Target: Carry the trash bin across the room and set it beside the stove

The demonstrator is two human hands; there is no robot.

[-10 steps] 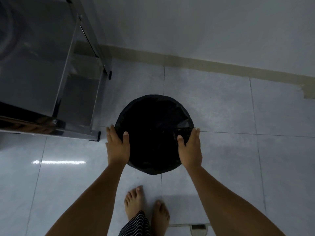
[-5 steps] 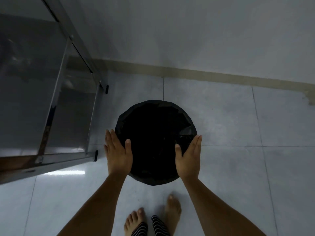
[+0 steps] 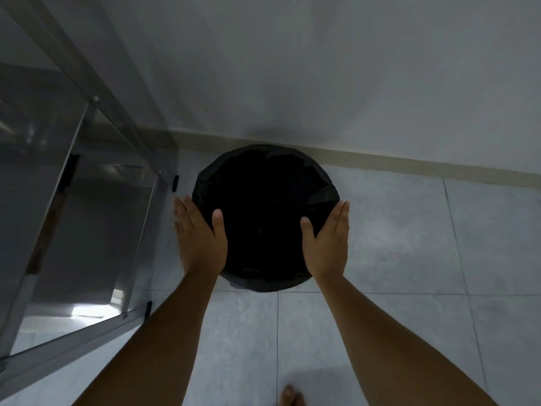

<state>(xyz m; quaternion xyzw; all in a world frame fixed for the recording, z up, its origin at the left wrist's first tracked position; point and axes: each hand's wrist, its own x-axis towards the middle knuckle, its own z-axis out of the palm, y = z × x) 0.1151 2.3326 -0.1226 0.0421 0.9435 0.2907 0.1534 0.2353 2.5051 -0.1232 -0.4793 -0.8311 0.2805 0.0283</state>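
Pressing on both sides of the trash bin (image 3: 265,218), the left hand (image 3: 202,241) and right hand (image 3: 328,244) have brought it nearer the wall (image 3: 322,68), just beside the steel stand (image 3: 87,200). It probably hangs above the floor; lowering remains.

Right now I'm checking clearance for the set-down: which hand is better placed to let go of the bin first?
Left. The left hand sits in the narrow gap between the bin and the metal stand; the right hand has open floor beside it.

Trash bin (image 3: 265,218) interior too dark.
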